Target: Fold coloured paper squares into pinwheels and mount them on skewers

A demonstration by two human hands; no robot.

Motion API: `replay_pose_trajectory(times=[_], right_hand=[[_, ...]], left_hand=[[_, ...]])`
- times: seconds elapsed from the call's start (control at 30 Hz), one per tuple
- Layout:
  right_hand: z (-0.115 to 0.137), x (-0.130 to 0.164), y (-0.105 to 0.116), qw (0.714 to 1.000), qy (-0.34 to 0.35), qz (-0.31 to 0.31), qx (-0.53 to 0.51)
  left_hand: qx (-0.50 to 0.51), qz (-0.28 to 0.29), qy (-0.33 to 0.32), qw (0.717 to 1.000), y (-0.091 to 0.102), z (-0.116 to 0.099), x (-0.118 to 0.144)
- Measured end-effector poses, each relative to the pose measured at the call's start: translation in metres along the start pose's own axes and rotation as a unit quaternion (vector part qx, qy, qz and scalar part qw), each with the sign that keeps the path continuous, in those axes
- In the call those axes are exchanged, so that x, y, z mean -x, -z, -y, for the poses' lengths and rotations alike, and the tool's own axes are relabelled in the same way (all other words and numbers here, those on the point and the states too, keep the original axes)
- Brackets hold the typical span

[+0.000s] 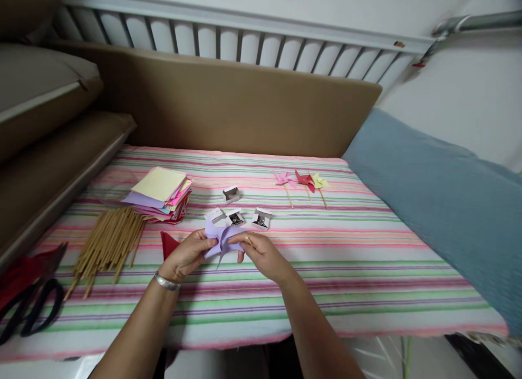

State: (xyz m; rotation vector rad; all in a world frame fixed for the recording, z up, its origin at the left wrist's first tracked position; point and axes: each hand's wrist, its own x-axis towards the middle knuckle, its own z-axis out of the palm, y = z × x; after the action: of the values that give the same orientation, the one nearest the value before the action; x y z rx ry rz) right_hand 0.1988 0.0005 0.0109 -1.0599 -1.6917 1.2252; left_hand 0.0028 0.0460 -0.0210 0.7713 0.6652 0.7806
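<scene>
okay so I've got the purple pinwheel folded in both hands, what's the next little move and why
Probably press the pin through the centre of the purple paper pinwheel into a stick. Your left hand pinches the folds together, your right hand seems to hold something thin at its fingertips, and the three finished pinwheels all sit on sticks.

The paper stack (161,194) lies near the surface's left edge, the sticks (108,243) before it. The pinwheels (302,182) lie toward the right rear, the small boxes (240,213) between.
</scene>
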Motion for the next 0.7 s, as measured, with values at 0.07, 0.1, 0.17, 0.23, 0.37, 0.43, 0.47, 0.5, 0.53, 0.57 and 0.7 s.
replay_pose_trajectory(times=[0.07,0.1,0.17,0.23,0.37,0.43,0.47,0.5,0.53,0.57,0.7], right_hand=[[0.001,0.001,0.002,1.000,-0.004,0.010,-0.017],[0.001,0.002,0.003,1.000,-0.009,0.015,-0.023],[0.000,0.003,0.004,0.999,-0.026,0.028,-0.036],[-0.001,0.005,0.007,0.997,-0.049,0.041,-0.052],[-0.004,0.008,0.011,0.993,-0.070,0.062,-0.073],[-0.004,0.009,0.012,0.993,-0.063,0.068,-0.076],[-0.004,0.009,0.012,0.993,-0.057,0.065,-0.075],[-0.003,0.009,0.011,0.994,-0.050,0.058,-0.072],[-0.003,0.008,0.010,0.996,-0.045,0.049,-0.064],[-0.002,0.008,0.008,0.997,-0.041,0.038,-0.050],[0.003,0.006,0.000,0.998,-0.018,0.003,0.053]], left_hand=[[-0.001,0.006,0.002,1.000,0.000,0.000,0.000],[-0.001,0.009,0.003,1.000,0.000,-0.001,0.001],[-0.002,0.016,0.004,1.000,0.000,-0.002,0.002],[-0.003,0.021,0.008,1.000,0.001,-0.002,0.002],[-0.014,0.032,0.021,0.999,0.003,-0.002,0.002],[-0.019,0.038,0.023,0.999,0.004,-0.001,0.001],[-0.021,0.039,0.022,0.999,0.005,-0.001,0.001],[-0.025,0.039,0.022,0.999,0.005,-0.001,0.001],[-0.030,0.036,0.023,0.999,0.005,-0.001,0.000],[-0.036,0.032,0.024,0.999,0.004,-0.001,0.000],[-0.058,0.018,0.022,0.998,0.002,-0.001,0.000]])
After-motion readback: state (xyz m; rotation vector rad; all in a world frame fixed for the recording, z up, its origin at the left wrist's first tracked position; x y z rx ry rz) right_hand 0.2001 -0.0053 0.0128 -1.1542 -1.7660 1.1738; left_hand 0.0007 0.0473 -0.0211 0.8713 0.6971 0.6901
